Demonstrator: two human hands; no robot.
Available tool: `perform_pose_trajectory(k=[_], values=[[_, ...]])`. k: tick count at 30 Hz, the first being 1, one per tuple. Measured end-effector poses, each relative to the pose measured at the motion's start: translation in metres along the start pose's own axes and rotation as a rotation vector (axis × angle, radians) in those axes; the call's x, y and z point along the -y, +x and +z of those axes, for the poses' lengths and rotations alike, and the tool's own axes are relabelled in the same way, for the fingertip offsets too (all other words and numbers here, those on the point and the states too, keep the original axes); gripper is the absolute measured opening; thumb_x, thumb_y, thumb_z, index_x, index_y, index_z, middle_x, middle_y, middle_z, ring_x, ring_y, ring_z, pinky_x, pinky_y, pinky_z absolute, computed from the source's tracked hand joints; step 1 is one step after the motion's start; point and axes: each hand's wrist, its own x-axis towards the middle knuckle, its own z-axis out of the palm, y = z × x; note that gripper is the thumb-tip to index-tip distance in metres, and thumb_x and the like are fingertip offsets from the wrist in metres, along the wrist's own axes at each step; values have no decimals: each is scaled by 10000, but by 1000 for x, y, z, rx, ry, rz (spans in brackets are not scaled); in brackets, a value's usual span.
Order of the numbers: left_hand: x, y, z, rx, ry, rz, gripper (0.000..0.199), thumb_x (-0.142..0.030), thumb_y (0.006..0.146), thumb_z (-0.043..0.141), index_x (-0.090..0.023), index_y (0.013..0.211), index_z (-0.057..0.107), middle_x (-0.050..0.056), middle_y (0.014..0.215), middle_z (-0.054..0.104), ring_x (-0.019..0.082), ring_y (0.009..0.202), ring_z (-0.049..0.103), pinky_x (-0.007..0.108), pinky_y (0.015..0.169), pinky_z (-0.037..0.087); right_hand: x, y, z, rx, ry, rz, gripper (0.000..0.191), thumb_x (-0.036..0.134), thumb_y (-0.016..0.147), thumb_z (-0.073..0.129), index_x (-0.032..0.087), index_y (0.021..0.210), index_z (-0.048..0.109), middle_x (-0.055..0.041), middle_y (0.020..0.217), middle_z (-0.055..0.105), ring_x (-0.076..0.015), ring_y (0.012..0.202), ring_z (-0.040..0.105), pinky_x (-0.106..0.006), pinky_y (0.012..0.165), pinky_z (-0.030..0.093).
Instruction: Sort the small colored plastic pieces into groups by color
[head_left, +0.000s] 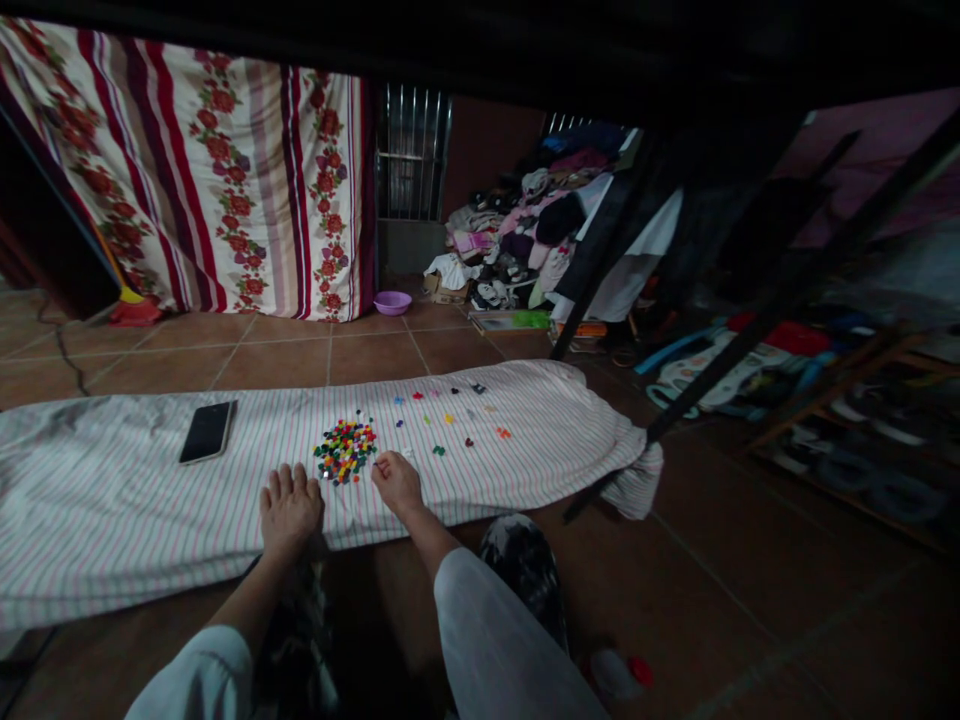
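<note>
Well, counting the person's own place as the dial's centre, with twelve straight ahead, a cream fabric curtain with maroon stripes and red flowers (259,180) hangs at eleven. At one, a rumpled heap of mixed-coloured clothes (525,225) lies against the far wall. Nearer, a long white cloth with thin pink and green stripes (487,490) covers a low surface from ten round to two. Far off at twelve sits a round purple basin (392,303).

On the cloth at eleven, the left hand (291,505) rests palm down, fingers slightly apart, holding nothing I can see. At twelve, the right hand (397,482) has thumb and fingers pinched together on a tiny dark piece (376,465). Just beside these fingertips spreads a loose mound of small multicoloured pieces (345,450). A flat black-screened phone (208,433) lies between ten and eleven. Small separate clusters sorted by colour dot the cloth towards one, among them an orange cluster (503,433), a green cluster (439,451) and a yellow cluster (449,419).
</note>
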Motion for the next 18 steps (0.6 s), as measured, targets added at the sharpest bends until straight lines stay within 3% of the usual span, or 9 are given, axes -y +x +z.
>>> perform_pose_trajectory(k=[6,18], values=[[-6,19,0,-33,-58,-118,564,-338,930,236,-109,1385,478,174,1476,444,351,1396,337,519,1103,288,-9,0,7,-13,124,66,121,180,809,542,247,888,604,25,774,699,-124,719,658,-212,685,469],[-1,23,3,-144,59,-5,557,-331,939,262,-53,1379,463,238,1432,461,382,1353,375,512,1070,299,-10,-2,4,16,252,59,186,189,809,536,246,961,627,11,894,721,-123,781,676,-233,735,507]])
